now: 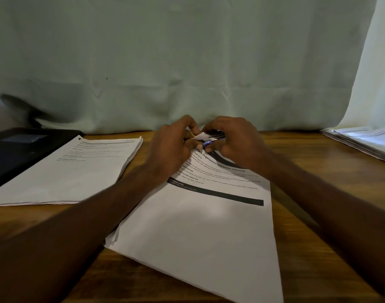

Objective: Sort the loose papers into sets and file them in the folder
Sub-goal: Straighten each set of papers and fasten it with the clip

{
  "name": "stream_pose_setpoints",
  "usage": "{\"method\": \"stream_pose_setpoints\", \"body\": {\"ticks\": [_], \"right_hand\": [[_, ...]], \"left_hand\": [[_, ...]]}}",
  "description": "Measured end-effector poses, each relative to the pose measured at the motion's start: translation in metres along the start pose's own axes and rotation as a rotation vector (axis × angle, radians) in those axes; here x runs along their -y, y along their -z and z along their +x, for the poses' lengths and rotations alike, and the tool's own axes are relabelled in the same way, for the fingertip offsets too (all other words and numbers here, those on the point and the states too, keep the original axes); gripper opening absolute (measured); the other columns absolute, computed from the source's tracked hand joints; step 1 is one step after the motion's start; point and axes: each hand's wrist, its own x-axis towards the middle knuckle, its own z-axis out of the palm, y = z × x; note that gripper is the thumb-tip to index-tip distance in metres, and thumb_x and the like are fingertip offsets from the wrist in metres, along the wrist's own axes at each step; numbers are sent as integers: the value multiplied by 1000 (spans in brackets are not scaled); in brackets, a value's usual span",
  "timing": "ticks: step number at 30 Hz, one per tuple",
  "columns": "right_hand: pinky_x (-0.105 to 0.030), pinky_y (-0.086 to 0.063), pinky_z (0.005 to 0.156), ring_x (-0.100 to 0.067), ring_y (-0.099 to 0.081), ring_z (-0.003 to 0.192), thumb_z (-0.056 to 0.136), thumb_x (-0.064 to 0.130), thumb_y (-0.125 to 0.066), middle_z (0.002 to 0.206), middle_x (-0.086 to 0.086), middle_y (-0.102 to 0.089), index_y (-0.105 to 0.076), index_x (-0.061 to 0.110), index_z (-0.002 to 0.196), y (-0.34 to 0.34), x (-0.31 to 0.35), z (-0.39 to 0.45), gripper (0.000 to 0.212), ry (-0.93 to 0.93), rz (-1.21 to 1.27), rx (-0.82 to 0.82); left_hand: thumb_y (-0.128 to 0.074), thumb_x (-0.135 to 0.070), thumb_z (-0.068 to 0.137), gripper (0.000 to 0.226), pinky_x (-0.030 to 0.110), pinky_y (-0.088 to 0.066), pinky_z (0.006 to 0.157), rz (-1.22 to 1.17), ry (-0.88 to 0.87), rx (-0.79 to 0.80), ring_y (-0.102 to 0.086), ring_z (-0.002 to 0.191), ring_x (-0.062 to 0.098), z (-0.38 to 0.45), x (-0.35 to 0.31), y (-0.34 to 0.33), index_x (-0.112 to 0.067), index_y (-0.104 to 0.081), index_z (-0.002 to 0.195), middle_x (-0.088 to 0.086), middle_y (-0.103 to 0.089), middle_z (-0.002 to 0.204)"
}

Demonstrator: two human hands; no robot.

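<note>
Our left hand (pixel 172 141) pinches the far corner of the paper set (pixel 200 215), its long axis running near-to-far; our right hand (pixel 233 143) grips a stapler (pixel 215 134) lying left-right.

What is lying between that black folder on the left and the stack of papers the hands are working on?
In the head view, a second paper stack lies between the black folder and the centre stack, overlapping the folder's edge, with a bare strip of wooden table before the centre stack.
</note>
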Motion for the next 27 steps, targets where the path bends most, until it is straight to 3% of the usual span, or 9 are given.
{"method": "stream_pose_setpoints", "body": {"ticks": [5, 11, 13, 15, 16, 18, 21, 23, 27], "right_hand": [[-43, -53, 85, -14, -61, 92, 83, 29, -82, 108, 3, -71, -72, 20, 123, -4, 4, 0, 41, -38, -4, 22], [-46, -55, 87, -17, -65, 96, 84, 25, -81, 109, 2, -72, -74, 18, 120, -4, 5, -1, 37, -90, 52, 44], [-45, -56, 89, -17, -66, 98, 84, 25, -82, 111, 2, -73, -74, 18, 120, -4, 5, -2, 37, -95, 56, 56], [-44, -56, 88, -16, -66, 97, 84, 25, -81, 110, 2, -73, -74, 18, 119, -4, 5, -2, 36, -98, 67, 50], [-44, -56, 88, -16, -66, 97, 84, 24, -81, 110, 1, -73, -74, 17, 119, -5, 4, -2, 36, -105, 71, 48], [-44, -56, 90, -16, -66, 98, 85, 25, -80, 113, 1, -74, -74, 18, 120, -5, 3, -1, 36, -132, 71, 44], [-44, -55, 93, -15, -66, 99, 84, 31, -82, 115, 2, -74, -73, 21, 121, -3, -1, 0, 40, -185, 86, 21], [-43, -55, 95, -15, -66, 101, 83, 35, -83, 117, 2, -74, -72, 22, 122, -2, -3, 0, 42, -207, 88, 36], [-40, -54, 94, -15, -65, 101, 82, 37, -83, 118, 2, -74, -72, 23, 122, -5, -1, -1, 44, -215, 90, 67]], "left_hand": [[-76, -22, 92, 30, 38, -56, 65, -16, -43, 62, -68, 68, 9, -1, -1, 4, -29, -50, 104, -6, -75, 78], [-78, -19, 90, 41, 11, -46, 58, -50, -48, 111, -65, 70, -2, 2, 0, 4, -26, -49, 118, -8, -72, 73], [-80, -20, 88, 44, 12, -49, 61, -47, -49, 128, -65, 70, -3, 3, 3, 3, -27, -50, 120, -10, -71, 73], [-81, -21, 87, 46, 23, -55, 66, -54, -44, 132, -67, 69, 2, 2, 5, 1, -28, -50, 121, -8, -73, 76], [-81, -22, 87, 45, 25, -55, 65, -65, -34, 136, -68, 69, 3, 2, 4, 0, -27, -51, 121, -8, -74, 78], [-82, -26, 85, 41, 15, -48, 58, -102, 1, 149, -67, 65, -2, 3, 4, 0, -27, -55, 116, -12, -72, 75], [-81, -33, 86, 17, 8, -37, 51, -116, 44, 159, -58, 55, -9, 6, 8, 2, -27, -69, 97, -18, -63, 58], [-76, -33, 91, 7, 9, -37, 52, -143, 61, 192, -58, 57, -8, 7, 13, 3, -26, -77, 92, -17, -67, 65], [-72, -31, 94, 14, 4, -42, 54, -233, 101, 227, -66, 69, -7, 7, 17, 0, -22, -80, 101, -14, -74, 81]]}}
